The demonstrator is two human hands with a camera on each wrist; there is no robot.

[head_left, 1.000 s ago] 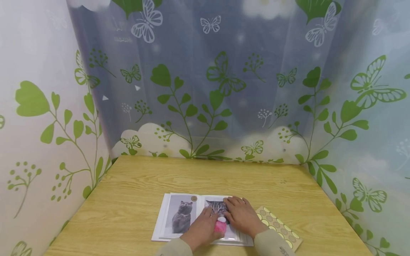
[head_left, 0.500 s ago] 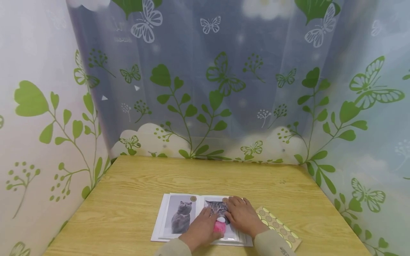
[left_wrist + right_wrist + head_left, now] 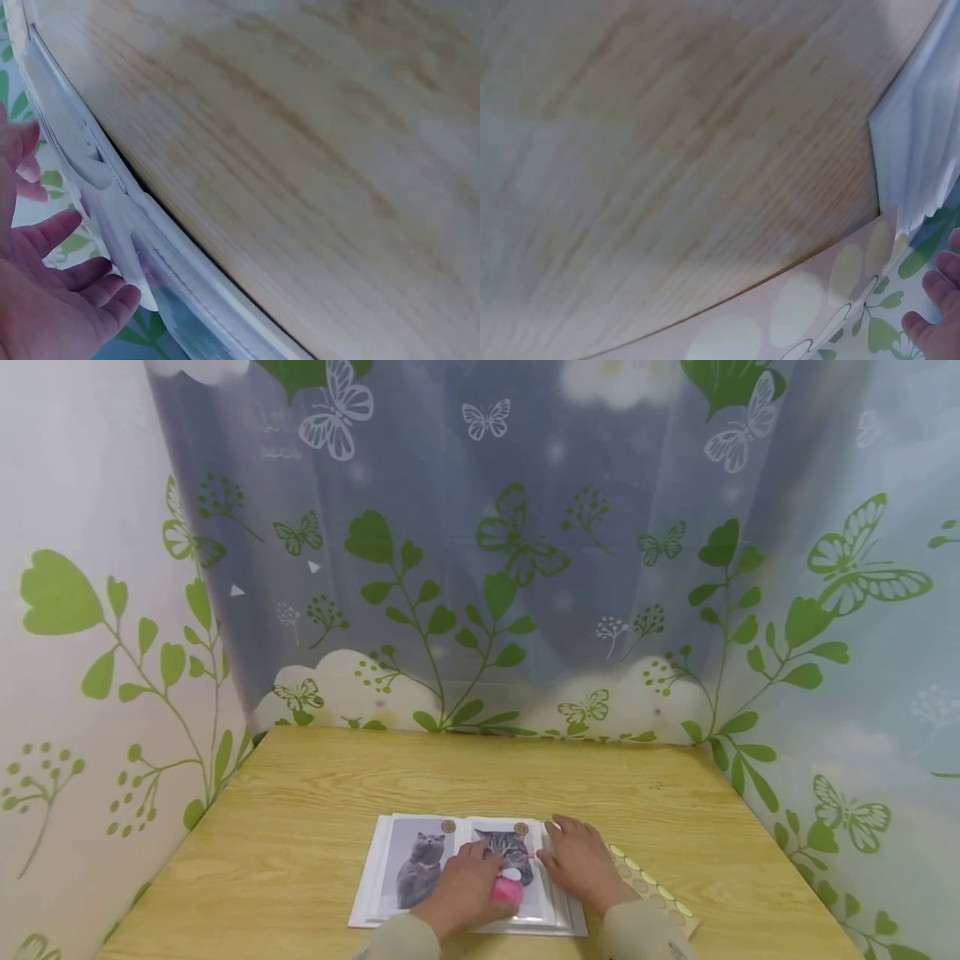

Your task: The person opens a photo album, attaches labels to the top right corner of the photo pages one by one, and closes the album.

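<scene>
An open photo album (image 3: 362,893) lies on the table, with a grey cat photo (image 3: 420,870) on its left page. A striped cat photo (image 3: 517,846) fills the right page, with a pink shape low in it. Each page bears a small round brown sticker near its top, and the right-page sticker (image 3: 522,829) is now uncovered. My left hand (image 3: 463,887) rests over the inner part of the right page, fingers relaxed. At the album's right edge, my right hand (image 3: 587,864) has its fingers loosely spread and holds nothing visible.
A tan sheet of round stickers (image 3: 651,887) lies right of the album, partly under my right forearm. The wooden table (image 3: 465,768) extends behind the album. Printed butterfly-and-leaf curtains (image 3: 435,568) enclose it at the back and both sides.
My right hand has moved right, off the upper part of the right page, exposing the round sticker there. My left hand has shifted slightly left. The head view has turned slightly.
</scene>
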